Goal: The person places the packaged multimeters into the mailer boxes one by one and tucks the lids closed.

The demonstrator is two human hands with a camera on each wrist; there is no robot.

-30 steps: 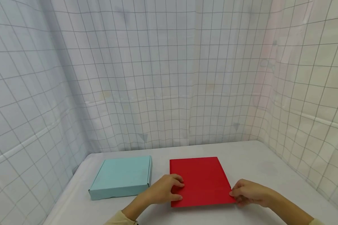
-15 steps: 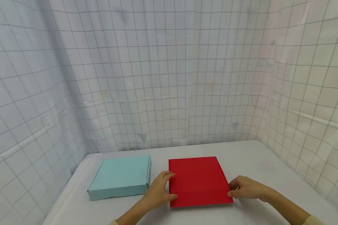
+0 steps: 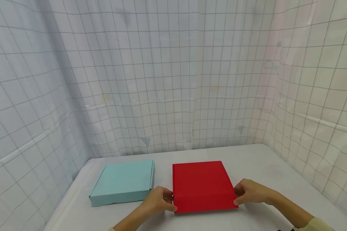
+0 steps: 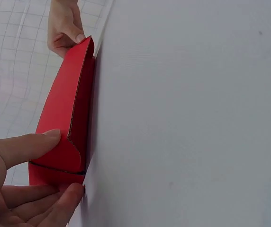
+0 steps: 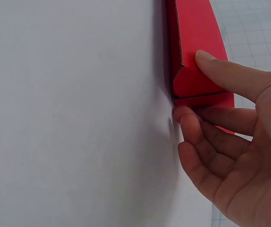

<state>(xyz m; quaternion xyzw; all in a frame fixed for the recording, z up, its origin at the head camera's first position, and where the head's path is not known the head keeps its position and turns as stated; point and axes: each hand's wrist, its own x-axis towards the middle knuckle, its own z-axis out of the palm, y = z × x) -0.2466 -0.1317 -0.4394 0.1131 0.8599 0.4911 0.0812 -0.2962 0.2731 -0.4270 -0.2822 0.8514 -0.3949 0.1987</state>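
Note:
A flat red cardboard box [image 3: 200,178] rests on the white table, its lid down and its front flap [image 3: 205,203] sloping outward over the front. At the left front corner, my left hand [image 3: 156,201] holds the box between thumb and fingers. The left wrist view has that thumb [image 4: 40,145] on the flap and the fingers [image 4: 45,205] against the box's side. My right hand [image 3: 253,192] grips the opposite front corner. Its thumb [image 5: 225,71] presses the flap while its curled fingers [image 5: 211,146] sit by the side wall.
A closed light blue cardboard box [image 3: 124,179] lies to the left of the red one, close to my left hand. White grid-patterned curtains [image 3: 173,80] surround the white table [image 3: 248,160] at the back and both sides.
My left hand has moved off the lid's top to the left front corner. The red flap has tilted further down. My right hand stays at its corner, its thumb shifted onto the flap.

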